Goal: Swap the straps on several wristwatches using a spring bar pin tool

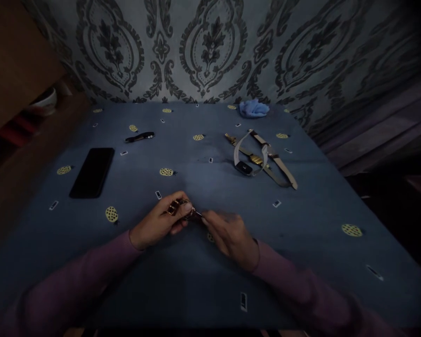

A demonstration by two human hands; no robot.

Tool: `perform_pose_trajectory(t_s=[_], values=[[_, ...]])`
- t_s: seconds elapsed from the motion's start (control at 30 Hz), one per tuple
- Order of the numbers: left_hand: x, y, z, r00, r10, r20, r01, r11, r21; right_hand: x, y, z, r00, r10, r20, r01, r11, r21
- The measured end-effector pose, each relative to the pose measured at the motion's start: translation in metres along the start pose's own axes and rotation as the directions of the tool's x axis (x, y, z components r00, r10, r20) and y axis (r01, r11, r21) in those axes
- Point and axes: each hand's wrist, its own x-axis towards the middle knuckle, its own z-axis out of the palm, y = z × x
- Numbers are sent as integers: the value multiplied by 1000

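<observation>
Near the middle of the table, my left hand (166, 215) is closed around a small dark and gold-coloured wristwatch (173, 206), much of it hidden by the fingers. My right hand (231, 234) pinches a thin, pointed metal tool (198, 214); its tip meets the watch beside my left thumb. The tool's handle is covered by the fingers, so its exact kind is unclear. Beyond my hands to the right lie a white-strapped watch (244, 167), a gold watch (256, 159) and a watch with a pale, long strap (284, 169), overlapping one another.
A black phone (93, 173) lies at the left, with a dark folded strap-like object (140, 136) behind it. A crumpled blue cloth or bag (253, 108) sits at the back by the wall. The blue tablecloth (196, 285) has printed pineapples. Wooden furniture (17, 61) stands at far left.
</observation>
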Motion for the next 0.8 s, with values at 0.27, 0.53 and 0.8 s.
perform_pose_trajectory(t_s=[0.27,0.53,0.8], values=[[3,-4,1,999,-27,-19,25,994,-106,-2,2,2,1000,6,25,-6,1000,2],[2,-6,4,997,-23,-68,16,995,-100,-2,5,3,1000,-17,22,17,1000,10],[2,-3,-2,999,3,-45,2,994,114,1,7,0,995,74,66,-74,997,-9]])
